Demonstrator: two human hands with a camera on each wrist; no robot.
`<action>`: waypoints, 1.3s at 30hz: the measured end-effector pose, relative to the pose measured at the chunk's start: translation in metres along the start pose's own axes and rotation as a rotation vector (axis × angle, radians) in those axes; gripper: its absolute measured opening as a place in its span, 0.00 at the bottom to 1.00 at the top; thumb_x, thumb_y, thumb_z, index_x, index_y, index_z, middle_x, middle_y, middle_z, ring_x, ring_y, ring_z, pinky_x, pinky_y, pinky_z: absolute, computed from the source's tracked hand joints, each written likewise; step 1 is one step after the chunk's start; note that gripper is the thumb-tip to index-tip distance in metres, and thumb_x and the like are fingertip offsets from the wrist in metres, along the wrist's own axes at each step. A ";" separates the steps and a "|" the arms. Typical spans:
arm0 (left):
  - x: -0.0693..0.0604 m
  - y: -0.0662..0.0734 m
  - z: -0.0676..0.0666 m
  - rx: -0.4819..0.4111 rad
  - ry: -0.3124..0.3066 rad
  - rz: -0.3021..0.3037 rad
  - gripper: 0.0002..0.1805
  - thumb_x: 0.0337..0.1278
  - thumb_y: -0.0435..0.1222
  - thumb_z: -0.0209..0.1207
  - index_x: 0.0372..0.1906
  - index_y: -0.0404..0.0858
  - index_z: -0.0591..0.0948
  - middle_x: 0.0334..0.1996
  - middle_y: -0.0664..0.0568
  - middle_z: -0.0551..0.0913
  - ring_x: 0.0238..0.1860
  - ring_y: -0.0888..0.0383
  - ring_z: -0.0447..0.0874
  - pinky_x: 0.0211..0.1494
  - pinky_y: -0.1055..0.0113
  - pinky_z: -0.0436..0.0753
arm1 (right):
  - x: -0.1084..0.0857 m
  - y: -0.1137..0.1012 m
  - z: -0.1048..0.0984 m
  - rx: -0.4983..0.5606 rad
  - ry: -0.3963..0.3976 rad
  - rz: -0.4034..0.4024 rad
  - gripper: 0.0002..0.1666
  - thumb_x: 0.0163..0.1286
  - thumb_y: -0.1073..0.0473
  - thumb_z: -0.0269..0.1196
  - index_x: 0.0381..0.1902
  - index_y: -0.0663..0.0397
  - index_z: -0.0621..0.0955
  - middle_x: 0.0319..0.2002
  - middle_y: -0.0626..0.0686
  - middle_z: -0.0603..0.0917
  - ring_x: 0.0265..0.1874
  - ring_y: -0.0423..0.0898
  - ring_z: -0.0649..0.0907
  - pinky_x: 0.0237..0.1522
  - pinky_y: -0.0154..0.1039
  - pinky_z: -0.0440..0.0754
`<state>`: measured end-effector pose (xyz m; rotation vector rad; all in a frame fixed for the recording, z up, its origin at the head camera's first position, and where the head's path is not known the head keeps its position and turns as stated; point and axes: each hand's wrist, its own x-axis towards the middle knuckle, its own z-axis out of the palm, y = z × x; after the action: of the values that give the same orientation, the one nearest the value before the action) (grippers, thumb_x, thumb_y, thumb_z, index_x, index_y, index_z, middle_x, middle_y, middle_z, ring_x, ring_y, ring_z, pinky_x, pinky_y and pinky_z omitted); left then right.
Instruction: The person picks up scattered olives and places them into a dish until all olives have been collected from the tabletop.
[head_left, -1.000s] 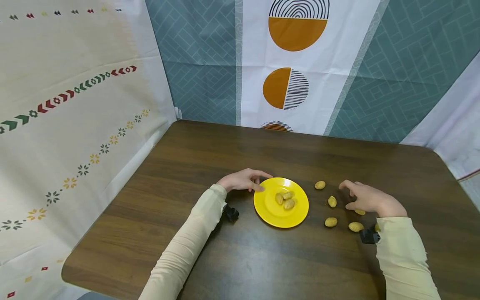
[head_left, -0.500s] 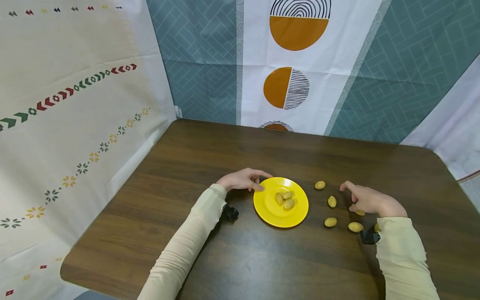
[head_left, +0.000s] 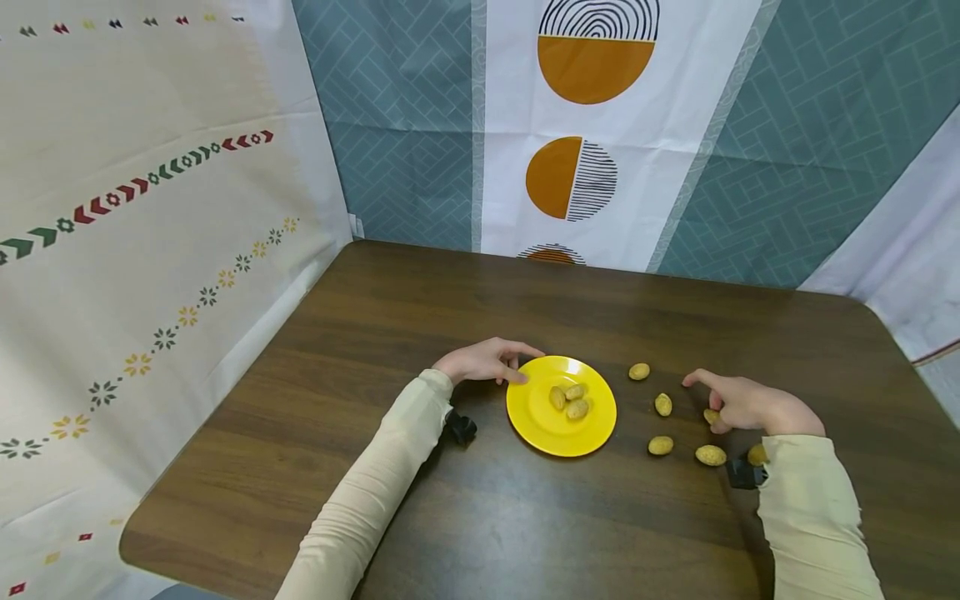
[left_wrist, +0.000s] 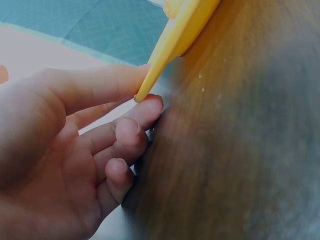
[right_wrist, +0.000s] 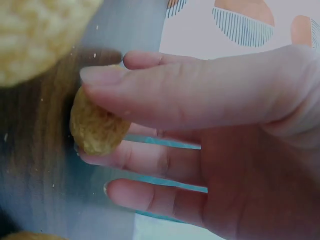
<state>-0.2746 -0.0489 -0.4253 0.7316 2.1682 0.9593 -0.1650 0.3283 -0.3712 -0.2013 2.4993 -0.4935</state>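
Note:
A yellow plate (head_left: 536, 429) lies on the table with 3 rough, yellow-brown oval nuts (head_left: 577, 408) near its middle. My left hand (head_left: 483, 360) pinches the plate's left rim. In the left wrist view, the thumb is on one side of the rim (left_wrist: 162, 57) and a fingertip on the other. To the right, my right hand (head_left: 757, 406) holds an oval nut (right_wrist: 97, 127) low over the table, thumb across its near side and fingers behind. The thumb covers part of this nut.
Several more such nuts lie between plate and right hand: a far nut (head_left: 639, 372), a middle nut (head_left: 663, 405) and a near nut (head_left: 661, 446). Another nut (head_left: 710, 455) sits near the right wrist camera (head_left: 744, 473). Patterned cloths (head_left: 412, 167) hang behind the brown table (head_left: 420, 292).
My right hand has shifted slightly right and its thumb has closed in on the nut, which now shows more beside the thumb. The left hand and plate have stayed put.

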 end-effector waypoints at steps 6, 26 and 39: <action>0.000 -0.001 0.000 -0.001 0.004 0.004 0.28 0.61 0.42 0.61 0.67 0.55 0.72 0.30 0.51 0.75 0.25 0.58 0.70 0.33 0.70 0.75 | -0.002 0.001 -0.003 -0.053 0.030 -0.040 0.32 0.61 0.68 0.64 0.61 0.63 0.66 0.38 0.61 0.76 0.34 0.51 0.76 0.36 0.44 0.75; -0.002 0.002 0.000 -0.015 -0.003 0.003 0.28 0.62 0.41 0.61 0.67 0.54 0.72 0.29 0.51 0.74 0.23 0.58 0.69 0.34 0.70 0.75 | -0.002 -0.002 -0.006 -0.118 0.131 -0.191 0.09 0.60 0.71 0.63 0.36 0.54 0.81 0.40 0.57 0.84 0.38 0.54 0.81 0.39 0.50 0.81; -0.001 0.002 -0.001 -0.003 0.003 0.001 0.28 0.61 0.43 0.62 0.67 0.55 0.72 0.29 0.51 0.74 0.24 0.58 0.69 0.33 0.70 0.74 | -0.001 -0.012 -0.005 -0.115 0.291 -0.282 0.13 0.63 0.71 0.62 0.44 0.55 0.80 0.42 0.57 0.85 0.38 0.55 0.84 0.36 0.46 0.82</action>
<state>-0.2738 -0.0491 -0.4231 0.7304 2.1692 0.9649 -0.1661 0.3194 -0.3623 -0.5693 2.8020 -0.5230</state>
